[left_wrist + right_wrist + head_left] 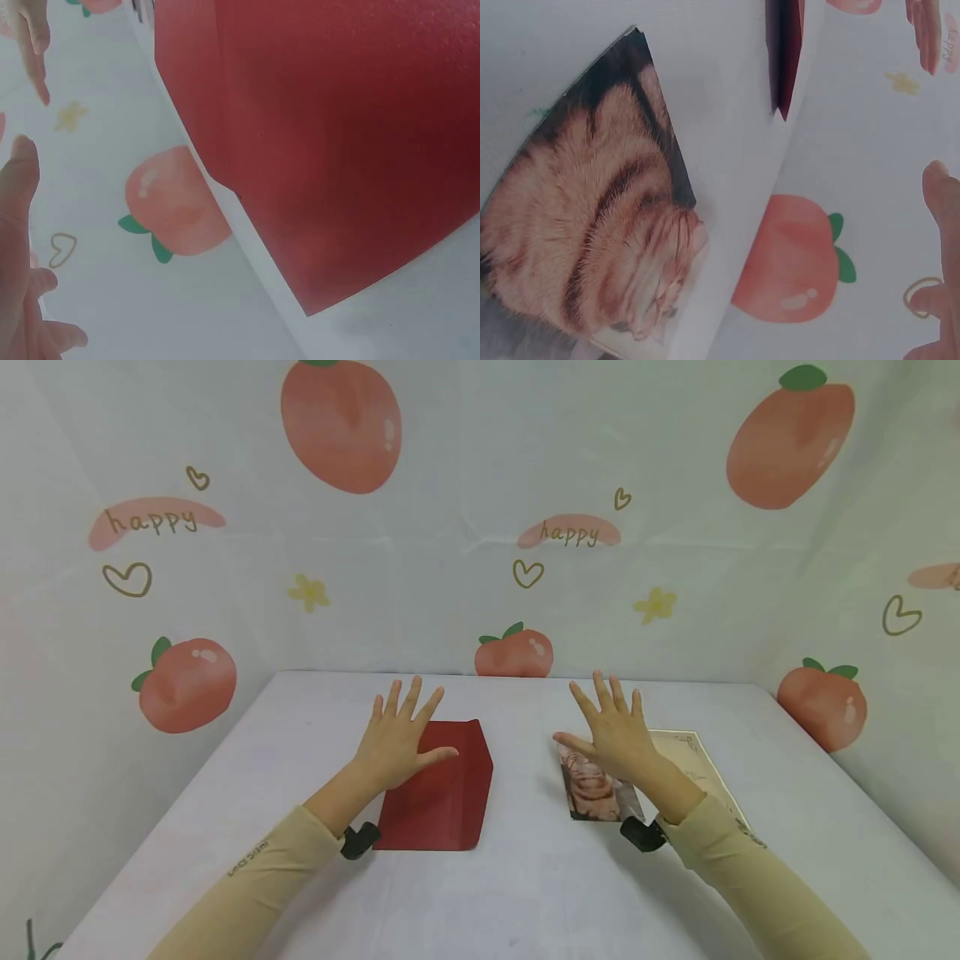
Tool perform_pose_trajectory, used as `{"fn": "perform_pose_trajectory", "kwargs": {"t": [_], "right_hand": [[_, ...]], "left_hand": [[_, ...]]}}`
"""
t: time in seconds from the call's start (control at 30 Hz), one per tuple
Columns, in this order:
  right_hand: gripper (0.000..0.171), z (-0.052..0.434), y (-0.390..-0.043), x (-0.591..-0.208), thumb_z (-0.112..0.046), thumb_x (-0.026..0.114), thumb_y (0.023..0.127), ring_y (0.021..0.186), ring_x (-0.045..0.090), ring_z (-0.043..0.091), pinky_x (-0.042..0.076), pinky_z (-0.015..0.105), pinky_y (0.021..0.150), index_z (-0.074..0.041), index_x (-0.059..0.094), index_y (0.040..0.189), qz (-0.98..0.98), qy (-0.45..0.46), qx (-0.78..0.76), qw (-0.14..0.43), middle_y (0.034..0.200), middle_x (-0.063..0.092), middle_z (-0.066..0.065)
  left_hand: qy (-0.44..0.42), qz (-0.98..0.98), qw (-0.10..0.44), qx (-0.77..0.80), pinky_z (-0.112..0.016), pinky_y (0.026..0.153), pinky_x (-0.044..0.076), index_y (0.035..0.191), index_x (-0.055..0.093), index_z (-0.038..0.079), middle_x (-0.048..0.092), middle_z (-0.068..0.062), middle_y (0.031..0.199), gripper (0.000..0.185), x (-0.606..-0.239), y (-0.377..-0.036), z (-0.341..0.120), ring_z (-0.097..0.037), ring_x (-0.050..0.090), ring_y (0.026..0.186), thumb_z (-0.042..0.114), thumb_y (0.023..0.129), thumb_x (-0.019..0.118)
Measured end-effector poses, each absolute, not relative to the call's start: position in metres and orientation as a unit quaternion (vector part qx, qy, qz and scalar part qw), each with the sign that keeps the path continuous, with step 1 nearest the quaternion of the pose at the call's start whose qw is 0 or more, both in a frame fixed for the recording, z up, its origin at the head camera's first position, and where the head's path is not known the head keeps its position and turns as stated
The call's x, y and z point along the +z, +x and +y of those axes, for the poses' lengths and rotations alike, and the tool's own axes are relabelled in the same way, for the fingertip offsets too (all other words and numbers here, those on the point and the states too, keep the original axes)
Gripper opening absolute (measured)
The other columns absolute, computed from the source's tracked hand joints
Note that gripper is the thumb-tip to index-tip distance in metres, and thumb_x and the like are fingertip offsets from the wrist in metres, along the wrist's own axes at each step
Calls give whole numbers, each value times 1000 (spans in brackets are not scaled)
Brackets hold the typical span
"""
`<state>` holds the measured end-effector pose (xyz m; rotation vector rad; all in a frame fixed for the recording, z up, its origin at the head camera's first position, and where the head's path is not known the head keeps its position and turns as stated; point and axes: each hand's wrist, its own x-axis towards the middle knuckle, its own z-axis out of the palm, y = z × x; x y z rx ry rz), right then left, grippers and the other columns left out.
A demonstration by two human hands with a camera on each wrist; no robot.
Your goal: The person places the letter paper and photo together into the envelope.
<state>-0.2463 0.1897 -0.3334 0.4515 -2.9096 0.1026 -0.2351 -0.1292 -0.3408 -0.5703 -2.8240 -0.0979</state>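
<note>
**Both hands spread above a red envelope and a cat photo**

I see my left hand (pixel 397 735) just left of centre in the head view, fingers straight and fanned out, holding nothing; its palm hangs over the upper left corner of the red envelope (pixel 442 793). Whether it touches the paper, I cannot tell. The envelope is a deep, matte red, lying flat on the white bench (pixel 525 893), with its right edge curling up a little. In the left wrist view it fills the upper right of the frame, its surface finely textured.

My right hand (pixel 615 735) sits right of centre, fingers likewise splayed and empty. Below it lies a photo (pixel 592 793) of an orange striped cat with a dark background, seen large at the left of the right wrist view. Just right of the photo, partly under my wrist, lies a cream card (pixel 693 760) with faint line drawings.

The envelope and photo lie well apart.
</note>
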Motion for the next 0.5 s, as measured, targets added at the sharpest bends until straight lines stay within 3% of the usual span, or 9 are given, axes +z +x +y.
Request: {"fn": "perform_pose_trajectory", "kwargs": {"t": [0.5], "right_hand": [[77,186,-239,-326,-51,54,89,142,14,45,12,64,112,-11,24,148,-974,182,94,98,154,17,24]], "left_hand": [[-213,-966,124,-75,-58,110,26,147,28,14,25,-20,153,82,-327,-221,-130,-45,22,140,60,85,54]]}}
